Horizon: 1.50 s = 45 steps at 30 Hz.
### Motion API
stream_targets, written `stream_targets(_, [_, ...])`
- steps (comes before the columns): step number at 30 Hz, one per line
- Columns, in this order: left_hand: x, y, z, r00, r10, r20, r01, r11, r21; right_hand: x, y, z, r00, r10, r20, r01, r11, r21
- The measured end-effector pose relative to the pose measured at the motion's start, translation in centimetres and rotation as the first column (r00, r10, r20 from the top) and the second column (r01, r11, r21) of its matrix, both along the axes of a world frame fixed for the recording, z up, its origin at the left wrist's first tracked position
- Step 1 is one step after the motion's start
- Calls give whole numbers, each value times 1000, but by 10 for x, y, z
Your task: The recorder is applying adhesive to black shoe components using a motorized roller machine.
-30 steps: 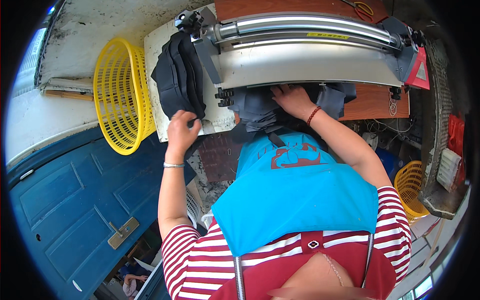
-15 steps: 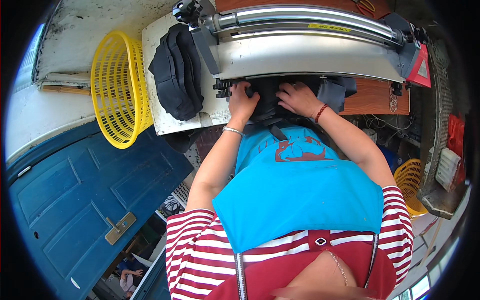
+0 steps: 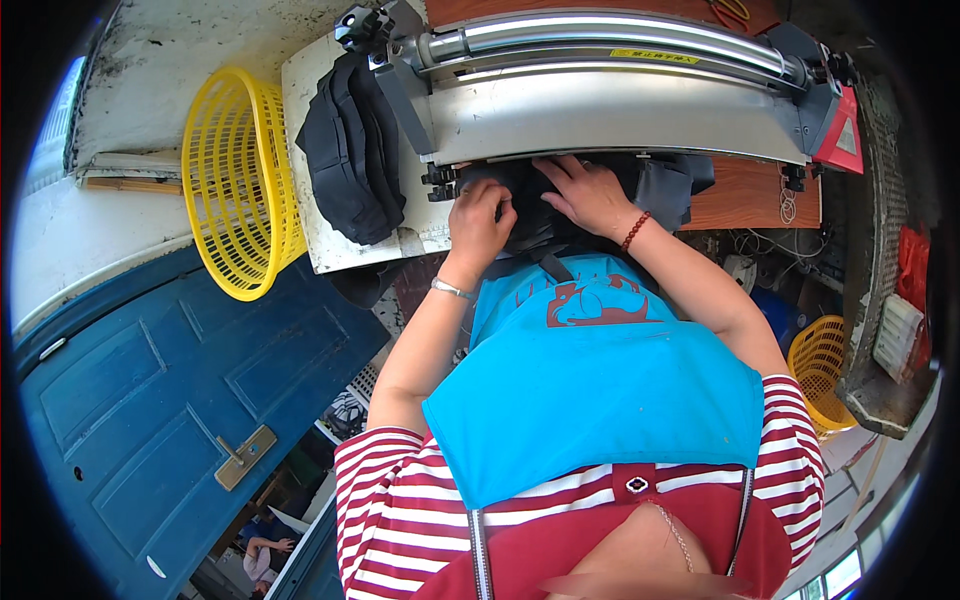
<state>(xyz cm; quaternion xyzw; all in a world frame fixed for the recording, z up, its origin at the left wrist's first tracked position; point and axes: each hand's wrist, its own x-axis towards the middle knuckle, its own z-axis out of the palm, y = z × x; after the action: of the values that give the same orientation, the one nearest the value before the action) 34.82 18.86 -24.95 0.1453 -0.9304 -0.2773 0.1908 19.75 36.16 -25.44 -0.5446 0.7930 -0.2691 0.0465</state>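
Note:
Black fabric (image 3: 528, 218) lies below the front edge of a metal roller machine (image 3: 610, 118), between my hands and the blue apron. My left hand (image 3: 480, 225) is closed, with curled fingers and thumb pinching the fabric's left part. My right hand (image 3: 592, 200) lies over the fabric with its fingers stretched toward the machine's edge; the fingertips reach that edge. To the left, a stack of folded black fabric pieces (image 3: 352, 150) rests on the white tabletop (image 3: 425, 235). A dark, smoother piece of material (image 3: 665, 190) hangs to the right of my right hand.
A yellow plastic basket (image 3: 240, 185) stands at the table's left edge, above a blue door (image 3: 150, 400). Another yellow basket (image 3: 820, 375) is low on the right, near loose cables (image 3: 780, 245). Scissors (image 3: 732, 12) lie behind the machine. Another person's arm (image 3: 262, 550) shows at lower left.
My left hand has drawn slightly back toward me and curled. My right hand has shifted a little left and forward, its fingers stretching out toward the machine's edge.

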Motion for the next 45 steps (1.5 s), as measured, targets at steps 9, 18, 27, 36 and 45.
stream_targets(9, [-18, -1, 88, 951, -274, -147, 282, 959, 39, -5, 37, 85, 996, 90, -2, -90, 988, -126])
stream_targets(18, [-182, -26, 149, 836, -287, -468, 145, 938, -316, -52, 63, 119, 509, -256, 822, 458, 889, -7])
stream_targets(27, [-295, -70, 120, 759, -372, 534, 351, 925, 147, -105, 15, 99, 790, -295, 538, 436, 887, -153])
stream_targets(36, [-331, -104, 131, 914, -280, 293, 101, 857, 505, -26, 50, 100, 989, -99, -112, 68, 966, -248])
stream_targets(45, [-295, -109, 276, 954, -161, 252, 49, 915, 400, 5, -13, -22, 968, -49, -245, 77, 991, 106])
